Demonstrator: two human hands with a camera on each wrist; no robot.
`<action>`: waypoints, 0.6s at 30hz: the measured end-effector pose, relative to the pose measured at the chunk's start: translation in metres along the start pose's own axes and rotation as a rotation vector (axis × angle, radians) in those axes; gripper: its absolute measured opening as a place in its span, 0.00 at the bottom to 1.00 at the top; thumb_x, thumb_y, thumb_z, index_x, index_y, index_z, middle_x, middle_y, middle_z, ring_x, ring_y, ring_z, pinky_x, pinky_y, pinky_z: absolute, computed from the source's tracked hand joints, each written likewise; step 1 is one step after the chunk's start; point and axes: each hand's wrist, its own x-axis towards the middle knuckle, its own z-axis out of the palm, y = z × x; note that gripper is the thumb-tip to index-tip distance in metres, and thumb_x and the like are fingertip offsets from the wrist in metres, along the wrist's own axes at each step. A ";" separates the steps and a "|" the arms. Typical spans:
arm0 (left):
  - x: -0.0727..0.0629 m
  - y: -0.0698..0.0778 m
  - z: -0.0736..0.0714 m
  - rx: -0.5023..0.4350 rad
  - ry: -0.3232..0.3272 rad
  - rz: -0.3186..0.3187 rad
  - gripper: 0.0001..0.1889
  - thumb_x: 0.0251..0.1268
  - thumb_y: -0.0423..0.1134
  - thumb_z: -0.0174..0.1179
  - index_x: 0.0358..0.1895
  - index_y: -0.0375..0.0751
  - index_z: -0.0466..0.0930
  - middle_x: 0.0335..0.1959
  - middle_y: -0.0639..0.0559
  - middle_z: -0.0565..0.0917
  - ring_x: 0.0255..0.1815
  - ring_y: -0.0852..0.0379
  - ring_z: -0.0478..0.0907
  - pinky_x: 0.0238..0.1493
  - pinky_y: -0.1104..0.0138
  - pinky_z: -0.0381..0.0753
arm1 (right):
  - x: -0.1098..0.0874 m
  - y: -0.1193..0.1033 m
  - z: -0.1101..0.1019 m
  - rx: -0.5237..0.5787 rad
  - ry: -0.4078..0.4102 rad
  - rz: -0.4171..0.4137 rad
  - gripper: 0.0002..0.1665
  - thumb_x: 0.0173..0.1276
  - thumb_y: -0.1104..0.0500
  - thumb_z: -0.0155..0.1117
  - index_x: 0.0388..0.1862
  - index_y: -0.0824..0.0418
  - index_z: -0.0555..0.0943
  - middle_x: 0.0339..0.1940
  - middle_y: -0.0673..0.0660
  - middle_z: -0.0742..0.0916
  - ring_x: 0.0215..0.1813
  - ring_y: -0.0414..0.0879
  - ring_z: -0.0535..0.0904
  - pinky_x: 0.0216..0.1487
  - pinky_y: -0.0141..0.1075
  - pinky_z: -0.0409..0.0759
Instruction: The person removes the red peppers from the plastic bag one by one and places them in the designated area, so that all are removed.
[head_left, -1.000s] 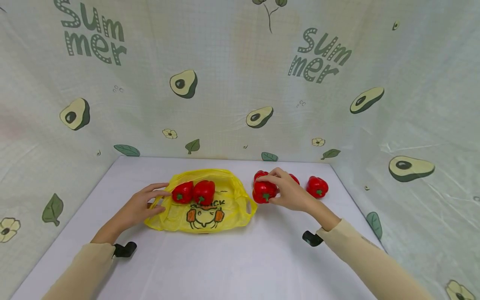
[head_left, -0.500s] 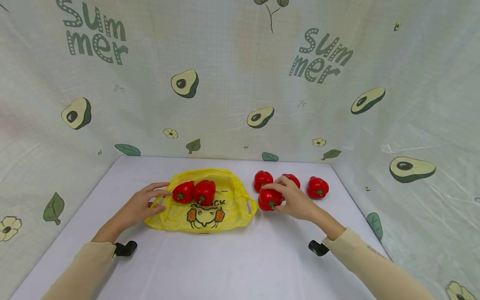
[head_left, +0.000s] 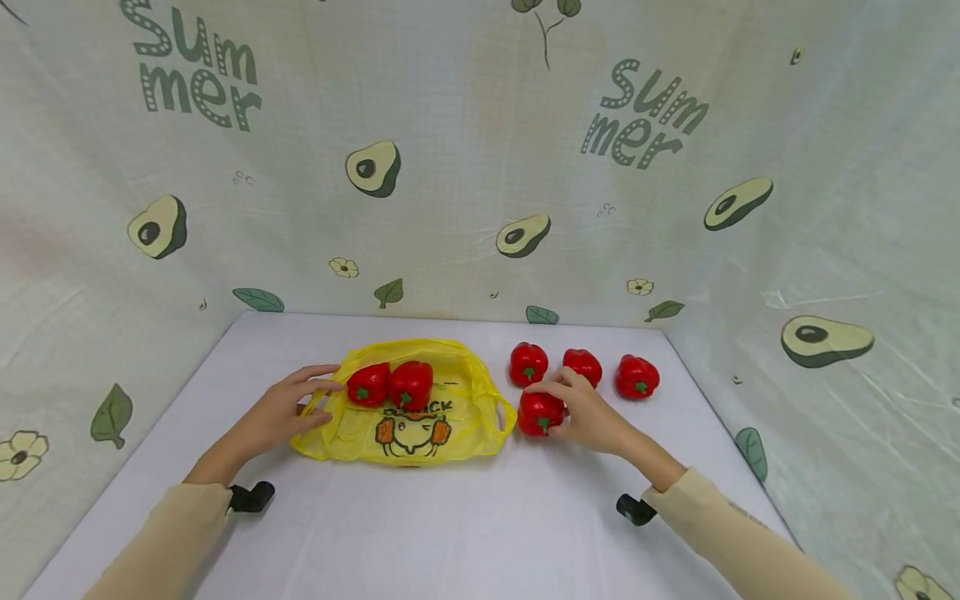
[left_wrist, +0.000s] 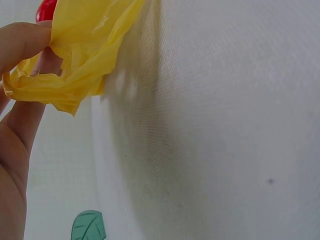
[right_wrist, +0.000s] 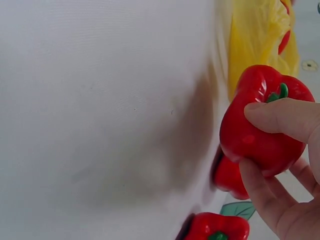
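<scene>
My right hand [head_left: 592,417] grips a red bell pepper [head_left: 537,413] with a green stem, just right of a yellow plastic bag [head_left: 468,417]. In the right wrist view the thumb presses the near side of that pepper [right_wrist: 260,135] and the fingers curl under it. My left hand [head_left: 277,412] holds the bag's left edge; the left wrist view has the thumb on the yellow film [left_wrist: 95,30] and fingers behind it, through the handle loop. Two red bell peppers, one [head_left: 368,385] left of the other [head_left: 411,383], lie at the bag's mouth.
Behind my right hand stand three more red bell peppers: a left one [head_left: 528,364], a middle one [head_left: 583,364] partly hidden by the hand, and a right one [head_left: 637,377]. A printed cloth [head_left: 450,167] rises along the back and sides of the white table [head_left: 420,533].
My right hand has brought the gripped bell pepper a little toward me and slightly right, uncovering the peppers behind. The left hand and the bag stay put.
</scene>
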 end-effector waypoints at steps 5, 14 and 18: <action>0.000 -0.001 0.000 -0.006 0.000 0.003 0.25 0.66 0.33 0.74 0.66 0.47 0.83 0.79 0.43 0.69 0.76 0.31 0.67 0.60 0.38 0.84 | -0.002 0.000 0.006 -0.016 -0.004 -0.006 0.42 0.55 0.66 0.86 0.68 0.45 0.82 0.56 0.50 0.79 0.64 0.50 0.72 0.49 0.37 0.89; 0.001 0.003 0.000 -0.008 -0.010 -0.019 0.24 0.67 0.34 0.74 0.65 0.47 0.84 0.80 0.43 0.68 0.77 0.31 0.65 0.62 0.37 0.82 | -0.006 -0.002 0.014 -0.029 -0.018 0.008 0.41 0.54 0.66 0.86 0.67 0.47 0.83 0.56 0.51 0.78 0.64 0.51 0.72 0.51 0.42 0.90; 0.002 0.003 0.000 -0.006 -0.010 -0.022 0.23 0.67 0.33 0.74 0.65 0.47 0.85 0.80 0.43 0.68 0.77 0.32 0.65 0.62 0.37 0.82 | -0.006 -0.001 0.016 -0.024 -0.031 0.019 0.41 0.54 0.66 0.87 0.67 0.46 0.83 0.56 0.51 0.78 0.65 0.51 0.71 0.52 0.43 0.90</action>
